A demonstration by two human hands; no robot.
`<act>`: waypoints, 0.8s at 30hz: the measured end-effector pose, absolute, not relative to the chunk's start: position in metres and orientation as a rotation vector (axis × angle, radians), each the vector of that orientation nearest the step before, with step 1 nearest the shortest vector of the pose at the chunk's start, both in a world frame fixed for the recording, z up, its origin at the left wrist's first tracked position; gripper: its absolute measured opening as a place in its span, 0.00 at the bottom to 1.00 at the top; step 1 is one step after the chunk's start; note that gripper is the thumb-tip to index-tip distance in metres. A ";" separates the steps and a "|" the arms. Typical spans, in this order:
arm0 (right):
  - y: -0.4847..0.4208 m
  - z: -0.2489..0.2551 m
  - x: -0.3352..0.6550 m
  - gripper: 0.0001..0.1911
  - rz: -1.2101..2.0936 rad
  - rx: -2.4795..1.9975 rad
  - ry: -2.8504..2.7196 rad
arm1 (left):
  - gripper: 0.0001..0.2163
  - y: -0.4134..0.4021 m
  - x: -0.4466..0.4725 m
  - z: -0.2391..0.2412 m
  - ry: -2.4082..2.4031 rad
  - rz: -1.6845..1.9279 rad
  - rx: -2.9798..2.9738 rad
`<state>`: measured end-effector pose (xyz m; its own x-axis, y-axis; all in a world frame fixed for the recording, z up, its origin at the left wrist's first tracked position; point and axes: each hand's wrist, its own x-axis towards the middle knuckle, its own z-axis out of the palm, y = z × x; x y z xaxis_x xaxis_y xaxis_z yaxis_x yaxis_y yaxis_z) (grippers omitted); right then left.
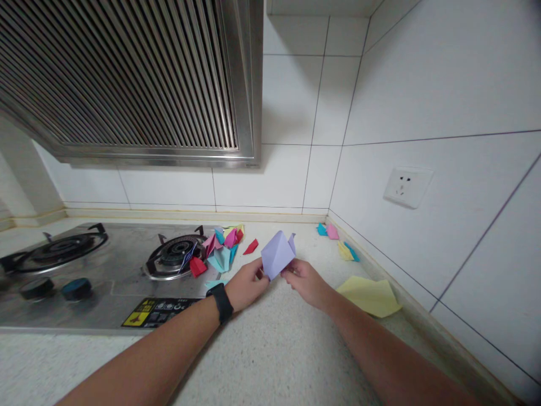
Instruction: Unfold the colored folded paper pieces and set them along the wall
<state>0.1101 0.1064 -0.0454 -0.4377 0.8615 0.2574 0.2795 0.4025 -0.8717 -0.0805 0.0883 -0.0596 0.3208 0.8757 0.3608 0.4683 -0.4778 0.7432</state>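
A lilac sheet of folded paper (276, 255) is held up over the speckled counter, its upper right corner bent into a narrow flap. My left hand (248, 283), with a black watch (220, 303) on the wrist, pinches its lower left edge. On the lower right side, the fingers of my right hand (306, 280) are closed on the same paper. Just beyond my left hand lies a small red folded paper (251, 247). Beside it, several folded papers in pink, red, blue and yellow (220, 258) are heaped at the stove's edge.
A gas stove (114, 293) with two burners fills the left, under a steel range hood (245, 113). Yellow paper (369, 296) lies right of my right forearm. Small pink (333, 232) and yellow (345, 251) papers lie along the right wall, below a socket (408, 186).
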 end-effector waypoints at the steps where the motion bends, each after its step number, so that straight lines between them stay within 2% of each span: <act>1: 0.106 -0.045 0.110 0.14 1.009 -0.973 -1.929 | 0.12 0.089 -0.081 -0.060 1.182 1.043 2.078; 24: 0.107 -0.047 0.110 0.14 1.037 -0.967 -1.920 | 0.10 0.087 -0.079 -0.056 1.198 1.090 2.088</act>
<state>0.1099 0.1067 -0.0474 -0.4448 0.8609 0.2471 0.2655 0.3902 -0.8816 -0.0789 0.0867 -0.0560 0.2944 0.8701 0.3953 0.4755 -0.4922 0.7292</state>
